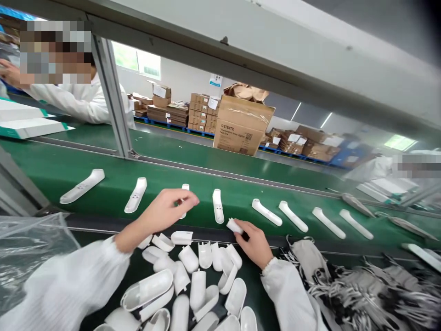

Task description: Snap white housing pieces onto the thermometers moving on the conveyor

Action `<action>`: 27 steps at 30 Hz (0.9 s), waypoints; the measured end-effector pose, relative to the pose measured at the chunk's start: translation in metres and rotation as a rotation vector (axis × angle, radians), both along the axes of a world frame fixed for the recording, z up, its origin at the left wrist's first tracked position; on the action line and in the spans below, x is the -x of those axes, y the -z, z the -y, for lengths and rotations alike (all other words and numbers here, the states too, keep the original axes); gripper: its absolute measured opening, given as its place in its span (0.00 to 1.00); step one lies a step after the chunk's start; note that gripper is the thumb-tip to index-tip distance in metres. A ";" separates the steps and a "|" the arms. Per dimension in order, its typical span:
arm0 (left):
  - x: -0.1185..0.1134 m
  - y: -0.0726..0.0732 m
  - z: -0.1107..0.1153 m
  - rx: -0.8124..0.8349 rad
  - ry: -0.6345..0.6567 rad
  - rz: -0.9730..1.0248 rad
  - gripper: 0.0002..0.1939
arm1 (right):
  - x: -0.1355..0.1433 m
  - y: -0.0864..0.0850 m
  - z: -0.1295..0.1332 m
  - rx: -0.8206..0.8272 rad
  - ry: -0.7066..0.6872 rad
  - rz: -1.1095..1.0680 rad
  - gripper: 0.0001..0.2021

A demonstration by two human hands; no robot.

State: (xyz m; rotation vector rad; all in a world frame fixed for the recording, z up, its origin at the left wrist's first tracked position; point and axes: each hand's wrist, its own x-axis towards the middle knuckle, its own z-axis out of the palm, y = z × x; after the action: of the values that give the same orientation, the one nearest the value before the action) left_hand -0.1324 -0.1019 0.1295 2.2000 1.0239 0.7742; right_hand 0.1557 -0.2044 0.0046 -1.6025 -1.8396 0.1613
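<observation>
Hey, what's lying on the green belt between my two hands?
In the head view, one long white part lies there, between the left hand and right hand.

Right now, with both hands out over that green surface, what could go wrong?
The right hand has the cap at its fingertips, so it might slip onto the pile below.

The left hand partly covers a white piece; I can't tell if they touch, but it could nudge that piece askew.

The pile's parts overlap loosely, so taking one may shift others.
</observation>
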 end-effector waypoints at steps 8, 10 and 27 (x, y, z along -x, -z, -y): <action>-0.138 0.080 -0.094 -0.105 -0.106 -0.383 0.24 | 0.043 -0.009 -0.032 0.153 0.246 0.276 0.18; -0.155 0.091 -0.100 -0.111 -0.068 -0.477 0.22 | 0.043 -0.010 -0.027 0.164 0.230 0.330 0.18; -0.146 0.074 -0.102 -0.370 -0.215 -0.405 0.30 | 0.011 -0.018 0.012 -0.033 0.058 0.025 0.16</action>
State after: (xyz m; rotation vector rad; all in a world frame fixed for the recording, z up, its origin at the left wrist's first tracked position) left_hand 0.0134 0.0000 0.0559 2.6676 1.4278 0.6638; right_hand 0.1447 -0.2166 0.0223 -1.6398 -1.8033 0.0858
